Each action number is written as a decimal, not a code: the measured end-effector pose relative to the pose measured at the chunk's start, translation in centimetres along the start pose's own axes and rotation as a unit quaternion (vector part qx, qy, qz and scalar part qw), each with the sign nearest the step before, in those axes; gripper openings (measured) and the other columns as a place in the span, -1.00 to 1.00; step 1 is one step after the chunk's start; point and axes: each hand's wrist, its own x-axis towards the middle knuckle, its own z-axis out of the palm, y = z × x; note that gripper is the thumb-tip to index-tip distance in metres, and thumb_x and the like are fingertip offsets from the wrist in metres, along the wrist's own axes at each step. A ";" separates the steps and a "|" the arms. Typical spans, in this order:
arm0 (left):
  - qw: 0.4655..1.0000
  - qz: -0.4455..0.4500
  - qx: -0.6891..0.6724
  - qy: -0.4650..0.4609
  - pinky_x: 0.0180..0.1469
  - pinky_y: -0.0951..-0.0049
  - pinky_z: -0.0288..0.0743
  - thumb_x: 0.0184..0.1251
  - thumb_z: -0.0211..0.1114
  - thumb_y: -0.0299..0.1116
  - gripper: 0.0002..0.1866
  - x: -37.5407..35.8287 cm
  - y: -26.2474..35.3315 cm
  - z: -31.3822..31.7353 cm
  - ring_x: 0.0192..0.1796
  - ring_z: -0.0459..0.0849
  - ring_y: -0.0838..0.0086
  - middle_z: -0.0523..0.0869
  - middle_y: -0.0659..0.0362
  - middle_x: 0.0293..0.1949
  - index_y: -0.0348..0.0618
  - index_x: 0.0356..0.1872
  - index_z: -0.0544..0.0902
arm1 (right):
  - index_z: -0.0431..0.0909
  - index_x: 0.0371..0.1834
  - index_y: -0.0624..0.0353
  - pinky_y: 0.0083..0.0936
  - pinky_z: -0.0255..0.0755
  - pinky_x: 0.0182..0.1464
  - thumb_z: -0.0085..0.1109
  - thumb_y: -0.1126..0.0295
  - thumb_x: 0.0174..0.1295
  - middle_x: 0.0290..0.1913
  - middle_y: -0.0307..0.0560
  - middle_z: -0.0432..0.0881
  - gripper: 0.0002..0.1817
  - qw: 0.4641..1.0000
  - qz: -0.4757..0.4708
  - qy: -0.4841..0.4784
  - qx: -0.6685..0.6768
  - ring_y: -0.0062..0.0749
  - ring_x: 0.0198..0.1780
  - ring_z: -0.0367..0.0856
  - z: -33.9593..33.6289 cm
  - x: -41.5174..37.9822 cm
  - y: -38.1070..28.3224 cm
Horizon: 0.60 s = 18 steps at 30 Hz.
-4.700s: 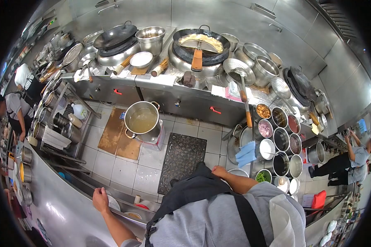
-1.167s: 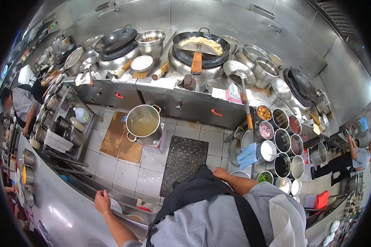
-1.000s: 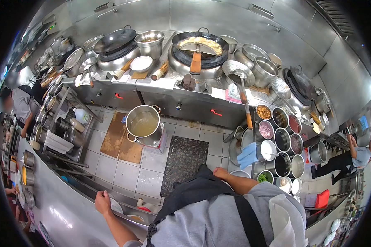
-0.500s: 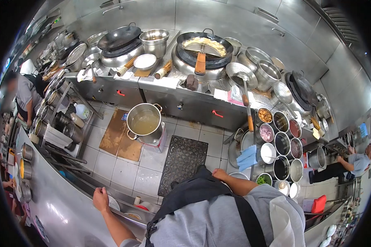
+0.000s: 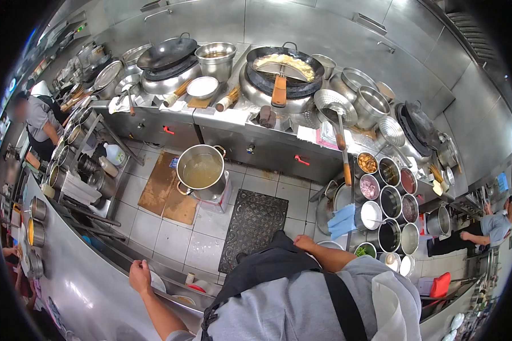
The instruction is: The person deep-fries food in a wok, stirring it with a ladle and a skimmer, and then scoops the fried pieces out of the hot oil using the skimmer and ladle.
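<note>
The left hand (image 5: 139, 276) is hanging by the steel counter (image 5: 91, 278), the right hand (image 5: 304, 242) beside the apron (image 5: 267, 262), both keeping fingers curled together

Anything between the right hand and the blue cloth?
Nothing visible stands between the right hand and the blue cloth. A round metal container, partly hidden, sits just below that line in the picture. With one view, depth is hard to judge.
</note>
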 end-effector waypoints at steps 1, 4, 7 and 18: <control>1.000 0.000 -0.002 0.004 -0.13 0.14 0.53 0.26 0.28 -0.12 -0.72 0.0 0.1 0.0 -0.16 0.69 0.07 0.73 0.02 -0.25 -0.14 -0.27 0.68 | 0.69 -0.36 -0.01 -0.34 0.55 -0.25 0.26 0.18 0.02 -0.35 -0.11 0.72 -0.80 1.000 0.019 0.001 0.009 -0.29 -0.30 0.69 0.0 0.0 -0.1; 1.000 0.006 -0.006 0.002 -0.14 0.13 0.53 0.26 0.28 -0.12 -0.72 0.0 -0.1 0.0 -0.17 0.69 0.06 0.73 0.01 -0.26 -0.14 -0.29 0.67 | 0.68 -0.35 0.00 -0.35 0.54 -0.24 0.27 0.18 0.02 -0.35 -0.11 0.72 -0.80 0.999 0.045 -0.013 0.029 -0.29 -0.30 0.68 -0.3 -0.2 -0.6; 1.000 0.007 -0.014 -0.007 -0.14 0.13 0.52 0.26 0.28 -0.12 -0.72 0.2 -0.1 0.0 -0.17 0.68 0.06 0.73 0.01 -0.27 -0.14 -0.30 0.67 | 0.68 -0.33 -0.01 -0.35 0.54 -0.20 0.28 0.18 0.02 -0.31 -0.12 0.72 -0.79 0.996 0.078 -0.023 0.038 -0.28 -0.26 0.68 -0.8 -0.7 -1.4; 0.998 -0.014 0.009 -0.064 -0.10 0.13 0.54 0.22 0.29 -0.11 -0.69 0.7 0.1 0.4 -0.13 0.70 0.08 0.75 0.01 -0.24 -0.15 -0.21 0.71 | 0.69 -0.28 -0.01 -0.30 0.55 -0.04 0.28 0.17 0.01 -0.19 -0.09 0.73 -0.75 0.998 0.033 0.015 -0.058 -0.20 -0.09 0.69 0.8 1.4 -0.2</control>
